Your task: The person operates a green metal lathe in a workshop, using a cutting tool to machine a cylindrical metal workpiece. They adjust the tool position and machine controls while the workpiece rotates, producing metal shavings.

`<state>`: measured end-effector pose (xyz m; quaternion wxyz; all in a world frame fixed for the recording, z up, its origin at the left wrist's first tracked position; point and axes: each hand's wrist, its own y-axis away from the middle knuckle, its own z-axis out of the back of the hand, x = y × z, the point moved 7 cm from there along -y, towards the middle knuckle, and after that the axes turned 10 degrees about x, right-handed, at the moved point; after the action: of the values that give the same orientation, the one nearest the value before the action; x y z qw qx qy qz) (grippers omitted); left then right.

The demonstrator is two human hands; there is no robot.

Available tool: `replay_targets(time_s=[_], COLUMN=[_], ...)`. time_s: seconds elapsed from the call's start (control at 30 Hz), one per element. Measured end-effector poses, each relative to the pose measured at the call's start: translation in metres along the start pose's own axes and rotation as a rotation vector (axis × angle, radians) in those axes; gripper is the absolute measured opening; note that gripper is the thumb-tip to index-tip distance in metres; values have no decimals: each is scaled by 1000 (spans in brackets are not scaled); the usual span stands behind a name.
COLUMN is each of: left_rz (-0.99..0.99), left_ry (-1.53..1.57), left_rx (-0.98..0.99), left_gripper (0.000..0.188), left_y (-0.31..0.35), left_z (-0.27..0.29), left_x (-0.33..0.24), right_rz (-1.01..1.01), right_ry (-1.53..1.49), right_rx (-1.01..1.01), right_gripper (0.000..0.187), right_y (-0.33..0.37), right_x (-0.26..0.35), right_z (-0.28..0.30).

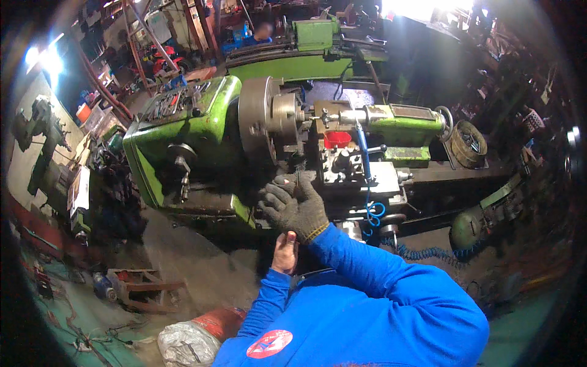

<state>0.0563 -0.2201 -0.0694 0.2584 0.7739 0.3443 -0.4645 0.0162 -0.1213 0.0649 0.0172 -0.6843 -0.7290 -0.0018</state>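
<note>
My right hand (293,211) wears a dark grey knit work glove with a yellow cuff edge. Its fingers are apart, in front of the lathe carriage, and I make out nothing held in them. Just below, my bare left hand (285,254) has its fingers close together at the glove's lower edge, near the wrist; they look closed on the glove, though part of the grip is hidden. Beyond the hands stands a green lathe with a large steel chuck (284,116). Dark, tangled shavings (298,164) show beneath the chuck. A tool post (342,164) sits on the carriage.
The green tailstock (403,125) stands right of the chuck. A red cup (337,139) and a blue air gun (364,150) with coiled hose are on the carriage. Small tools lie on the headstock (211,101). A white sack (186,344) rests on the floor. Farther off, a person (260,37) is partly visible.
</note>
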Motion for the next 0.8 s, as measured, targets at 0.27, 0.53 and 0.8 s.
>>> replay_targets(time_s=[0.27,0.53,0.8], left_rz=[73,-14,-185], left_ry=[-134,-326,-870], left_rx=[254,528,191], left_gripper=[29,34,14], left_y=[-5,-17,-28], left_z=[-63,-118,-94], left_x=[-12,4,-6], right_rz=[203,461,504], right_ry=[-11,136,1552], right_rx=[212,215,-413], right_gripper=[50,89,22], right_y=[42,93,148], right_x=[52,113,206], right_z=[-30,-39,-16])
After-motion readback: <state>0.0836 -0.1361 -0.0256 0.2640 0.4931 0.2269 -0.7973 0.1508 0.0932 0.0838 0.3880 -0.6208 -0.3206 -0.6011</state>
